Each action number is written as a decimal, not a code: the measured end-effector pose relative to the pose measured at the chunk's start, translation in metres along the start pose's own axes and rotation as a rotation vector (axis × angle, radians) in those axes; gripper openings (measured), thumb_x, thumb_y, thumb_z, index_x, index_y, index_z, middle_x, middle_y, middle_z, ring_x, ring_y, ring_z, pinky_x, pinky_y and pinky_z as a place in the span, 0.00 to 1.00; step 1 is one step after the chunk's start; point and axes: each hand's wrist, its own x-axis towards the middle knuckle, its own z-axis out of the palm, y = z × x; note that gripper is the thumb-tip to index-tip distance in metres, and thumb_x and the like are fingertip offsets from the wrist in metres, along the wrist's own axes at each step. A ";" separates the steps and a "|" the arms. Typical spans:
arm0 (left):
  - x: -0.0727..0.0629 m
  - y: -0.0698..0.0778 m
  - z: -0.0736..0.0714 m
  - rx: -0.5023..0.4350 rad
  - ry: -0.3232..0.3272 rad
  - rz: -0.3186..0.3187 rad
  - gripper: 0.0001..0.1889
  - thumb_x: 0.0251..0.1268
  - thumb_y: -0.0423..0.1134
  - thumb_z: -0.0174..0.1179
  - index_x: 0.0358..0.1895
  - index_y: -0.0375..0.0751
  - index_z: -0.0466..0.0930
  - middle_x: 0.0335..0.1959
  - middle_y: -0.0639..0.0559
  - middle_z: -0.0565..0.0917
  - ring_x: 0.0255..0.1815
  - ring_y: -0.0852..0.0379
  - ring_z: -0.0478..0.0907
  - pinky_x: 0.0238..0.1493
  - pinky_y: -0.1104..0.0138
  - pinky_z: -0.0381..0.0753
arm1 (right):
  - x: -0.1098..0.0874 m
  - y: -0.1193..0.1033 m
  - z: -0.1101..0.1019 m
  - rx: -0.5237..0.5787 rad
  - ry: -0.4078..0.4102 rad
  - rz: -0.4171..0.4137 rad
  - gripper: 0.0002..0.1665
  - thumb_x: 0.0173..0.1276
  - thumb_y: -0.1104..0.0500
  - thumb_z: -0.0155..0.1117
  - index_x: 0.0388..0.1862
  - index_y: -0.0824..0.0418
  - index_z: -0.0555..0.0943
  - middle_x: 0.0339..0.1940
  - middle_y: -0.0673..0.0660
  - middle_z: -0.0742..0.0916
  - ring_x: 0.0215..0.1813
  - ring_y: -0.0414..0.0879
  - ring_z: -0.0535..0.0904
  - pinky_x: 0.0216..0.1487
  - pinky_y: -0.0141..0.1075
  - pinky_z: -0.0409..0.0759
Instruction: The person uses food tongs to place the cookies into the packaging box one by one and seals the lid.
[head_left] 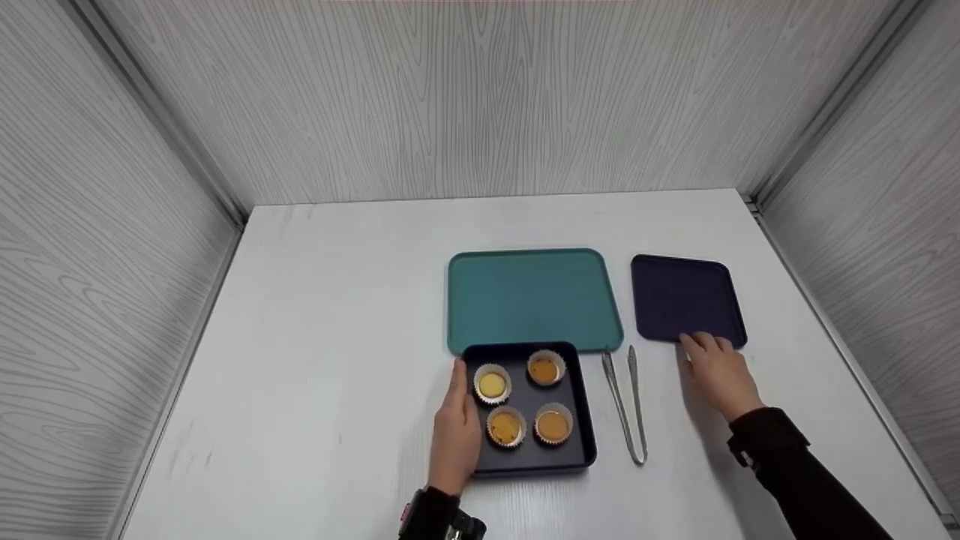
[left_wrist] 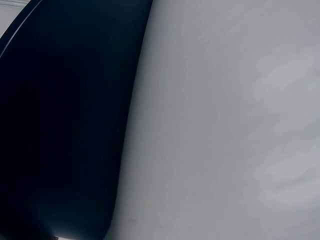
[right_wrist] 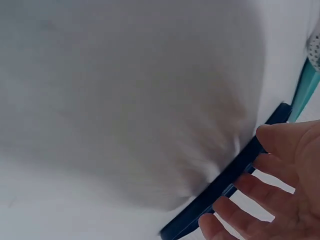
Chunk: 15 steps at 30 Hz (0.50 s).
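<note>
A dark navy box (head_left: pixel 530 457) holds several small cakes in pleated paper cups, among them a pale yellow one (head_left: pixel 492 385). My left hand (head_left: pixel 455 442) lies along the box's left wall with fairly straight fingers touching it. That dark wall (left_wrist: pixel 75 120) fills one side of the left wrist view, where the hand itself is out of sight. At the near edge of a flat navy tray (head_left: pixel 686 298), my right hand (head_left: pixel 720 375) touches the rim with its fingertips. Spread fingers (right_wrist: pixel 270 195) and thumb meet the tray's rim (right_wrist: pixel 225 180) in the right wrist view.
Behind the box lies a teal tray (head_left: pixel 532 300), its front edge close to the box's back rim. Metal tongs (head_left: pixel 636 409) rest between the box and my right hand. Grey wood-grain panels (head_left: pixel 487 97) enclose the white tabletop (head_left: pixel 322 337).
</note>
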 end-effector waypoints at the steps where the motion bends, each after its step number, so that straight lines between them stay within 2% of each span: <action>1: 0.000 0.000 0.000 0.001 0.000 0.002 0.29 0.83 0.30 0.41 0.82 0.37 0.49 0.83 0.43 0.55 0.80 0.51 0.58 0.69 0.56 0.70 | 0.000 0.001 0.000 -0.001 -0.008 0.012 0.25 0.66 0.69 0.69 0.62 0.73 0.78 0.55 0.73 0.82 0.54 0.74 0.77 0.46 0.66 0.79; 7: 0.001 0.000 0.000 0.008 -0.001 0.001 0.29 0.83 0.30 0.41 0.83 0.37 0.49 0.83 0.43 0.55 0.79 0.51 0.60 0.60 0.57 0.72 | 0.001 0.003 0.000 -0.001 -0.001 0.022 0.19 0.68 0.70 0.66 0.57 0.72 0.80 0.52 0.71 0.82 0.52 0.73 0.77 0.44 0.68 0.76; 11: 0.001 -0.002 -0.001 0.015 -0.001 0.008 0.29 0.83 0.30 0.41 0.82 0.36 0.49 0.83 0.43 0.55 0.80 0.50 0.58 0.61 0.58 0.73 | 0.002 0.004 0.001 -0.031 -0.023 0.012 0.16 0.68 0.72 0.64 0.54 0.72 0.81 0.50 0.70 0.82 0.50 0.71 0.77 0.42 0.64 0.74; 13: 0.001 -0.001 -0.001 0.015 -0.001 0.005 0.29 0.83 0.30 0.41 0.82 0.37 0.49 0.83 0.44 0.55 0.72 0.48 0.70 0.56 0.60 0.75 | 0.003 0.004 0.001 -0.042 -0.037 0.010 0.14 0.67 0.73 0.63 0.52 0.72 0.81 0.49 0.70 0.82 0.48 0.70 0.77 0.40 0.62 0.74; 14: 0.001 -0.001 -0.002 0.016 -0.002 0.003 0.29 0.83 0.30 0.41 0.82 0.37 0.49 0.83 0.44 0.55 0.65 0.47 0.76 0.52 0.60 0.76 | 0.003 0.005 0.002 -0.049 -0.041 0.008 0.13 0.67 0.74 0.63 0.51 0.72 0.81 0.48 0.70 0.83 0.48 0.69 0.77 0.40 0.61 0.73; 15: 0.001 -0.001 -0.002 0.019 0.000 0.002 0.29 0.83 0.31 0.41 0.82 0.37 0.50 0.82 0.44 0.56 0.59 0.49 0.78 0.50 0.61 0.76 | 0.004 0.005 0.002 -0.054 -0.040 0.006 0.12 0.67 0.74 0.63 0.49 0.71 0.81 0.46 0.69 0.83 0.47 0.68 0.77 0.39 0.60 0.73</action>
